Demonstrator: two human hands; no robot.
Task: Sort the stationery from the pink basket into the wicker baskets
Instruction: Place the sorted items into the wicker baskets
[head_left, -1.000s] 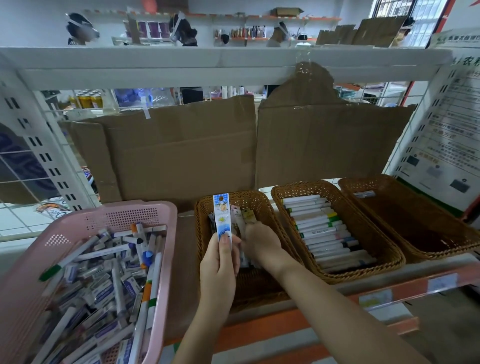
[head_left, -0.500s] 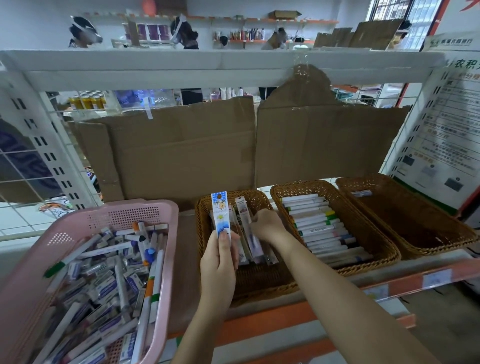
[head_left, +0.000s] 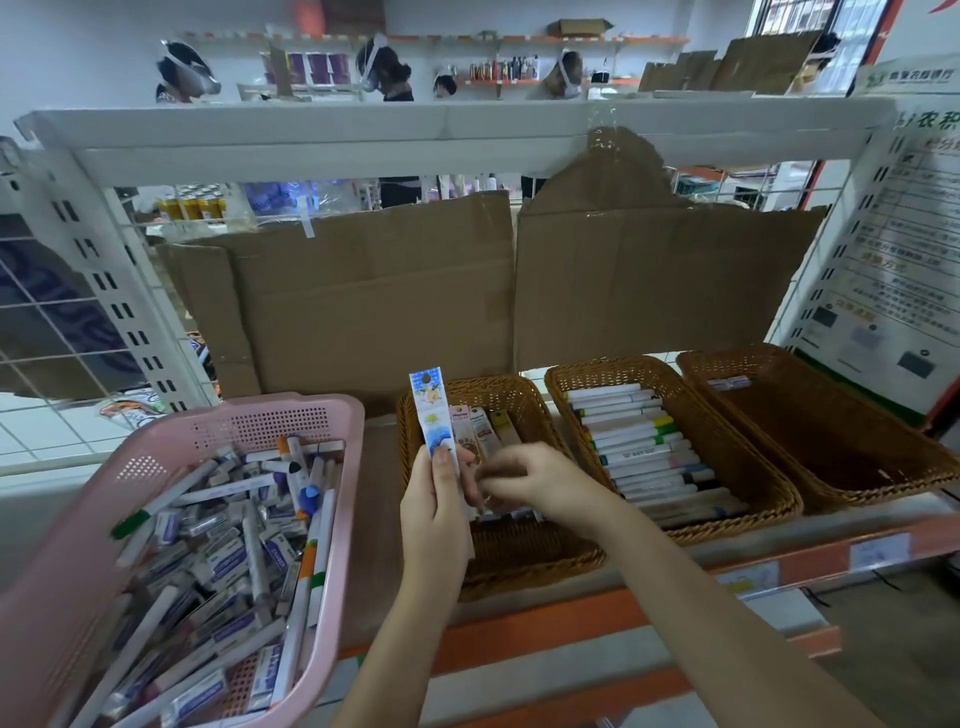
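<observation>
Wicker is what the nearest small basket (head_left: 524, 551) is woven from, and both hands work over it. The left hand (head_left: 436, 512) pinches a long blue-and-white packet (head_left: 435, 415) upright by its lower end, thumb on its face, at the basket's left rim. The right hand (head_left: 535, 480) hovers inside, fingers curled around the lower ends of the flat packets (head_left: 480, 428) already lying there; it looks to be pinching one, though motion blur makes that uncertain.

Risks, as I judge them: the upright packet is held only at its foot, so it could tip or slip and fall between the baskets or off the shelf (head_left: 597, 613). The right hand, fiddling with the laid packets, could knock their row askew or flick one over the low rim. Putting the packet in the wrong place is less likely, since its own kind sits right below it.

Left of the hands, the pink basket (head_left: 171, 436) is heaped with markers and small boxed items, so most of the sorting seems to remain. The middle wicker basket (head_left: 737, 525) holds a neat row of markers (head_left: 639, 452); the far right one (head_left: 841, 467) has just a small item or two at its back. Cardboard sheets (head_left: 374, 306) wall off the rear, and the baskets' close rims leave little room.
</observation>
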